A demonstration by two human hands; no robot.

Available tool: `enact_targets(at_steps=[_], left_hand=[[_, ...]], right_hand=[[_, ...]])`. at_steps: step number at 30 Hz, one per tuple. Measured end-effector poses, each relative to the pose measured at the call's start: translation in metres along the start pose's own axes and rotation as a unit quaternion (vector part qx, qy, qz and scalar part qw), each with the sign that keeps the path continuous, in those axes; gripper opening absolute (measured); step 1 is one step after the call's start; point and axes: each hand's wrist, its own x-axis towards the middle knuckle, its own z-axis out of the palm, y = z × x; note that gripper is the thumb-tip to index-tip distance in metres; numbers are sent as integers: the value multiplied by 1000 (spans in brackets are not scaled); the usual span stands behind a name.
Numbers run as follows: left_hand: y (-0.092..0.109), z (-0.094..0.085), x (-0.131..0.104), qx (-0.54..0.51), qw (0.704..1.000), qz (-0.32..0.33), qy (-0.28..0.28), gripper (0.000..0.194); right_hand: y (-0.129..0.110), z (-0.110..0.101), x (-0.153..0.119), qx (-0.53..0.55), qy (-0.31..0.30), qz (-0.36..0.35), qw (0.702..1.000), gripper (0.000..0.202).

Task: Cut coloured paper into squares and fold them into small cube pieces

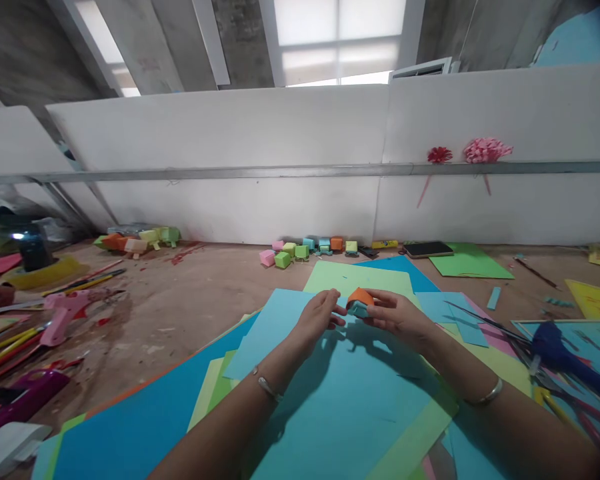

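Above the large light-blue paper sheet, pinches a small orange and light-blue folded-paper piece between the thumb and fingers of the right hand, orange side up. Holds the left hand just beside the piece's left side, fingers apart and slightly curled. Wears silvery bracelets on both wrists.

Beneath the sheet, has a dark-blue paper sheet and green paper layers, spread over the brown counter. Beyond the sheet, faces a row of small boxy paper pieces in pink, green, blue, orange and yellow, with a yellow tube and a black phone farther right. To the left of the sheet, has a pink glue gun, a yellow roll of tape and a purple tool. To the right of the sheet, has a dark-blue tool among scissors. High behind the sheet, shows two flowers, one red and one pink, against the white panel.
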Motion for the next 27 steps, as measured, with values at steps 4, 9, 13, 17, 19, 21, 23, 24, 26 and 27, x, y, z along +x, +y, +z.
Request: enact_targets(at_steps=[4, 9, 13, 17, 19, 21, 23, 24, 26, 27], left_hand=[[-15, -2, 8, 120, 988, 66, 70, 26], [-33, 11, -2, 249, 955, 159, 17, 31], [-44, 21, -9, 310, 933, 181, -15, 43], [-45, 22, -9, 389, 903, 180, -30, 50], [-43, 20, -10, 443, 879, 173, -42, 54], [-40, 19, -12, 472, 864, 169, -44, 55], [-38, 19, -14, 487, 856, 170, -38, 56], [-37, 19, -15, 494, 852, 171, -37, 56], [-37, 19, -15, 505, 845, 173, -38, 57], [-37, 19, -14, 509, 842, 174, -42, 57]], right_hand=[[2, -11, 7, 17, 79, -13, 997, 48], [7, -31, 13, -9, 158, -60, 986, 45], [5, -37, 25, -74, 172, -96, 978, 39], [-6, -28, 73, -189, 155, -134, 960, 39], [-12, -21, 108, -262, 167, -161, 937, 41], [-17, -14, 144, -338, 183, -193, 903, 38], [-17, -10, 175, -410, 186, -218, 866, 32], [-15, -9, 187, -444, 184, -228, 847, 30], [-7, -10, 205, -503, 178, -242, 810, 30], [-2, -11, 210, -529, 175, -246, 793, 31]])
